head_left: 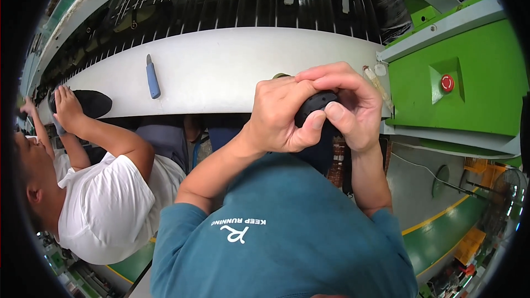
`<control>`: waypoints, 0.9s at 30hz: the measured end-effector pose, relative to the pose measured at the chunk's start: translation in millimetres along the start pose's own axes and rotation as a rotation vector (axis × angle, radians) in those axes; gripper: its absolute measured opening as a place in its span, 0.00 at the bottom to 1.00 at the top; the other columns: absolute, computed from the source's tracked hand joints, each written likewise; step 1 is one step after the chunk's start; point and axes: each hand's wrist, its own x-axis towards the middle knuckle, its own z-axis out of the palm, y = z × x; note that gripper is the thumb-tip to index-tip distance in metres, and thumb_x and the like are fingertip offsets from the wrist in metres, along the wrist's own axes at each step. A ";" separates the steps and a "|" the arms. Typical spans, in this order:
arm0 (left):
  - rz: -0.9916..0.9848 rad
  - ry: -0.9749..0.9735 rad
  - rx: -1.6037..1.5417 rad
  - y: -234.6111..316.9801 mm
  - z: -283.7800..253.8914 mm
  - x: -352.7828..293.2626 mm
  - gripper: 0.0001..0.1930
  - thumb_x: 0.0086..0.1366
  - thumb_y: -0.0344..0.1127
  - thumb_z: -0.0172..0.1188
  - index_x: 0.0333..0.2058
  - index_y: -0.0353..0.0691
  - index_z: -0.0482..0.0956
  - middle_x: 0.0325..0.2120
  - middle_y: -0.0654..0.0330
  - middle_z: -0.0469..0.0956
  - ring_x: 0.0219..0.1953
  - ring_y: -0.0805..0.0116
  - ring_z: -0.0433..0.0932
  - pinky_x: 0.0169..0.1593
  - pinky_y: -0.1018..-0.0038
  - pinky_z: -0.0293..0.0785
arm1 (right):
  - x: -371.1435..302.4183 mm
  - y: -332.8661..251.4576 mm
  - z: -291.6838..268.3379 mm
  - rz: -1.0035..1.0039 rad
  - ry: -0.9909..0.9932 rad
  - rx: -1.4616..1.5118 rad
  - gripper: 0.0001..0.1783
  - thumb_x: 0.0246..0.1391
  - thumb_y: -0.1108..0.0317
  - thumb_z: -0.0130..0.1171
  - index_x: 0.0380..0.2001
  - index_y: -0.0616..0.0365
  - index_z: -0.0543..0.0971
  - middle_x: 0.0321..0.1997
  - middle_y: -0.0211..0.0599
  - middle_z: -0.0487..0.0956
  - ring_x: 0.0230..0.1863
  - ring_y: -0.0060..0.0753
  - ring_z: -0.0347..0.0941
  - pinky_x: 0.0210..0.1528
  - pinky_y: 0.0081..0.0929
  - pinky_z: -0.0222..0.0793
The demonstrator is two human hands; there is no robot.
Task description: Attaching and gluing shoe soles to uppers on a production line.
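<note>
In front of my body, above the near edge of the white worktop [221,72], both of my hands close around a dark rounded piece [316,106] with small marks or holes on its face. My left hand [284,110] wraps its left side, thumb pressed to the lower edge. On the other side, my right hand [353,105] curls over the top and pinches with the thumb. Most of the piece is hidden by the fingers, so its full shape cannot be made out. An olive bit [281,75] shows just behind my left hand. A blue-handled knife [153,80] lies on the worktop to the left.
Left of me, a person in a white shirt [110,204] handles a black sole-shaped piece [93,104] at the worktop. Behind the worktop runs a rack of metal rods [243,0]. A green machine housing with a red button [447,83] stands at right.
</note>
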 end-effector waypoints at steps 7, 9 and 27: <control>0.004 -0.067 -0.046 -7.2 -3.6 0.0 0.21 0.72 0.49 0.66 0.47 0.33 0.83 0.28 0.50 0.83 0.28 0.49 0.85 0.33 0.62 0.81 | 5.5 12.1 -24.3 0.217 -0.070 0.257 0.22 0.54 0.59 0.82 0.45 0.59 0.82 0.56 0.54 0.85 0.62 0.51 0.82 0.66 0.51 0.77; 0.004 -0.090 -0.040 -4.5 -6.4 -2.7 0.22 0.72 0.49 0.66 0.48 0.33 0.83 0.29 0.50 0.83 0.29 0.48 0.85 0.35 0.62 0.82 | 6.9 21.8 -30.1 0.181 -0.113 0.285 0.20 0.55 0.61 0.82 0.43 0.58 0.83 0.56 0.54 0.85 0.62 0.51 0.82 0.66 0.50 0.78; -0.315 0.042 -0.096 -15.6 -40.2 7.8 0.18 0.66 0.31 0.74 0.51 0.32 0.80 0.41 0.51 0.90 0.42 0.63 0.90 0.50 0.69 0.85 | -53.0 63.8 -9.0 0.173 0.107 -0.498 0.19 0.55 0.68 0.80 0.43 0.59 0.79 0.56 0.41 0.80 0.56 0.32 0.80 0.61 0.31 0.73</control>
